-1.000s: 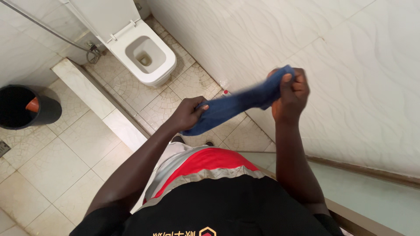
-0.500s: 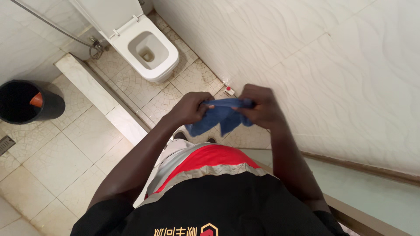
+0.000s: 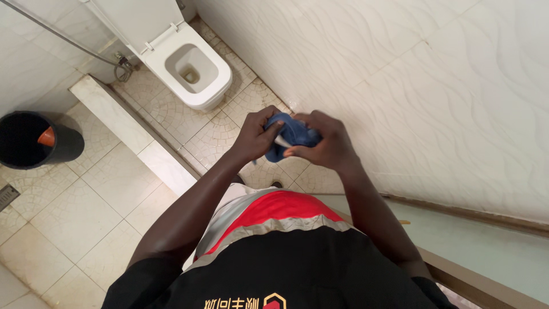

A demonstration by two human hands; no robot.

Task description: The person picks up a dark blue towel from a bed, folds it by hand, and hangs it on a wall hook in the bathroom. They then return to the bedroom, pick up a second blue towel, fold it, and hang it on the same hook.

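I am standing in a tiled bathroom and looking down at my own body. A blue cloth (image 3: 289, 134) is bunched into a small wad between both hands, held in front of my waist. My left hand (image 3: 257, 136) grips its left side with the fingers curled in. My right hand (image 3: 323, 143) closes over its right side, fingertips pressed against the fabric. The two hands touch each other around the cloth, and most of the cloth is hidden inside them.
A white toilet (image 3: 191, 71) with its lid up stands ahead on the floor. A low white step (image 3: 123, 123) crosses the floor to the left. A black bucket (image 3: 34, 140) stands at far left. The wavy white wall (image 3: 434, 103) is at right, a pale countertop (image 3: 486, 252) below it.
One second ago the cloth was stretched out long between my hands, the right hand raised. My hands have come together and the cloth is now gathered into a wad.
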